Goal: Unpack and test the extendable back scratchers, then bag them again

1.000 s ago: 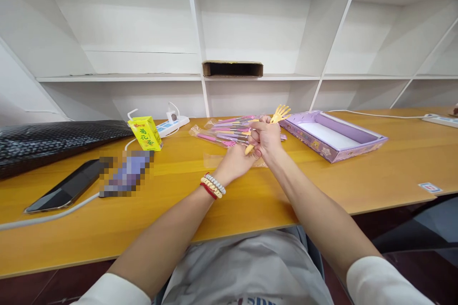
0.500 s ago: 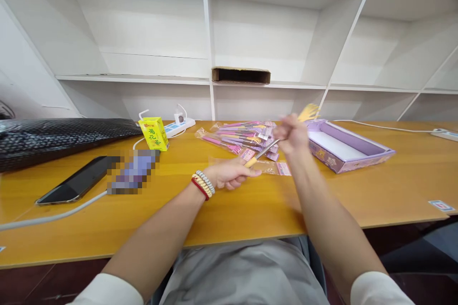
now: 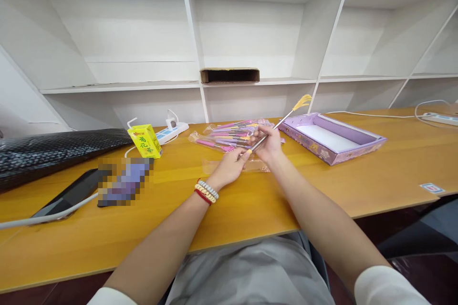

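A thin metal rod with a yellow claw-shaped head, a back scratcher [image 3: 286,116], slants up to the right between my hands. My left hand [image 3: 231,167] is closed around its yellow handle end. Higher on the rod, my right hand [image 3: 266,145] grips the metal part with bent fingers. Behind my hands lies a pile of pink and purple wrapped back scratchers [image 3: 229,131]. A clear plastic wrapper [image 3: 211,166] lies flat on the table, partly hidden by my hands.
An open purple box [image 3: 334,152] stands at the right. At the left are a yellow drink carton [image 3: 146,141], a power strip [image 3: 175,131], a dark phone [image 3: 71,193], a blurred-out item and a black wrapped bundle [image 3: 64,152]. White shelves rise behind, holding a cardboard box [image 3: 229,75].
My right hand has moved left and down along the rod, closer to my left hand. More of the rod now shows below the yellow claw. The view has shifted slightly.
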Demonstrator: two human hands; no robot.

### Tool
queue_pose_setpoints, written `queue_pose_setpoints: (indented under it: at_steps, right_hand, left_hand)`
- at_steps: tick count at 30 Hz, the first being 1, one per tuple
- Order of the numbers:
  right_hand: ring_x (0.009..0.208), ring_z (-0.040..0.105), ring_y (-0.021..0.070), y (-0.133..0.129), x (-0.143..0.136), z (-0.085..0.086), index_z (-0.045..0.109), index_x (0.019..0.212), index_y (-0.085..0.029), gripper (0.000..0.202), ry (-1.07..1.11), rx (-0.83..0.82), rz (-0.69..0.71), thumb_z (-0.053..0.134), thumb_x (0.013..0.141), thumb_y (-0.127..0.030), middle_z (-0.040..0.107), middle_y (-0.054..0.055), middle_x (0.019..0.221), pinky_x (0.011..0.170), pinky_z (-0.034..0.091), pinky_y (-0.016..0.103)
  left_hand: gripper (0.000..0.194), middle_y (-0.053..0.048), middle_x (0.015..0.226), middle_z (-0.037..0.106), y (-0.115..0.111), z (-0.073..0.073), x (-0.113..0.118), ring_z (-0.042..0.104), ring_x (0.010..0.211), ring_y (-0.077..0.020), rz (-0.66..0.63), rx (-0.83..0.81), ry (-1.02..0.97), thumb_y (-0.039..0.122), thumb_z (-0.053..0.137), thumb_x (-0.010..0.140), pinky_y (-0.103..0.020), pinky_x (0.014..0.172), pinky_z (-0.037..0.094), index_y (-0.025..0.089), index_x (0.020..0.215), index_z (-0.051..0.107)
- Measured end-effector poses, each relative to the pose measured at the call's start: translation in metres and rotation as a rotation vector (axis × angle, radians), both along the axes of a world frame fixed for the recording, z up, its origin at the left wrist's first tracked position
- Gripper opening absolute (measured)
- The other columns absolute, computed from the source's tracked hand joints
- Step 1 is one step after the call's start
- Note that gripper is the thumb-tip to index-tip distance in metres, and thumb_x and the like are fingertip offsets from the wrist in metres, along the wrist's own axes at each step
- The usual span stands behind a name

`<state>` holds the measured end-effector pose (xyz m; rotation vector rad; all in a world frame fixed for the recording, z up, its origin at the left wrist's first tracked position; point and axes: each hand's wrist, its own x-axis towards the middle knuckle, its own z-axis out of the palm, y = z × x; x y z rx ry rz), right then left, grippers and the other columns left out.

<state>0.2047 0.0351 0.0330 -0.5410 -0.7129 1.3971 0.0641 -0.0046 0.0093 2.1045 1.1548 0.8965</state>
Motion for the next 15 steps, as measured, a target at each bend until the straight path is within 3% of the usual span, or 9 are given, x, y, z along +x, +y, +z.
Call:
queue_pose_setpoints:
  at_steps: [4, 7, 11, 15]
  right_hand:
    - [0.04, 0.041, 0.0066, -0.005, -0.022, -0.01, 0.035, 0.055, -0.019, 0.031, 0.063, 0.02, 0.143, 0.065, 0.06, -0.024, 0.039, -0.008, 0.043, 0.045, 0.04, 0.022]
    - [0.034, 0.025, 0.0041, -0.008, -0.02, -0.009, 0.026, 0.054, -0.019, 0.042, 0.072, 0.048, 0.136, 0.067, 0.06, -0.022, 0.023, -0.011, 0.037, 0.038, 0.03, 0.02]
    - [0.032, 0.018, 0.0037, -0.01, -0.013, -0.005, 0.018, 0.054, -0.019, 0.049, 0.061, 0.037, 0.144, 0.067, 0.062, -0.023, 0.017, -0.012, 0.036, 0.034, 0.02, 0.02]
    - [0.031, 0.016, 0.0035, -0.01, -0.015, -0.004, 0.014, 0.055, -0.02, 0.053, 0.077, 0.033, 0.145, 0.067, 0.061, -0.02, 0.016, -0.012, 0.034, 0.032, 0.017, 0.02]
  left_hand:
    - [0.024, -0.006, 0.08, 0.062, 0.001, -0.003, 0.0, 0.056, 0.073, -0.0185, 0.169, 0.233, 0.165, 0.03, 0.036, 0.089, -0.028, 0.063, 0.039, 0.017, 0.089, 0.056]
    - [0.018, -0.008, 0.086, 0.062, -0.001, -0.004, 0.002, 0.056, 0.078, -0.0198, 0.114, 0.277, 0.195, 0.02, 0.037, 0.086, -0.029, 0.068, 0.04, 0.017, 0.089, 0.055]
    - [0.022, -0.006, 0.089, 0.06, -0.007, 0.0, 0.003, 0.056, 0.078, -0.0184, -0.056, 0.243, 0.172, 0.034, 0.051, 0.082, -0.028, 0.068, 0.041, 0.017, 0.096, 0.051]
    - [0.04, -0.005, 0.088, 0.06, -0.009, 0.002, 0.002, 0.056, 0.078, -0.0198, -0.059, 0.245, 0.19, 0.047, 0.058, 0.077, -0.028, 0.067, 0.041, 0.017, 0.101, 0.049]
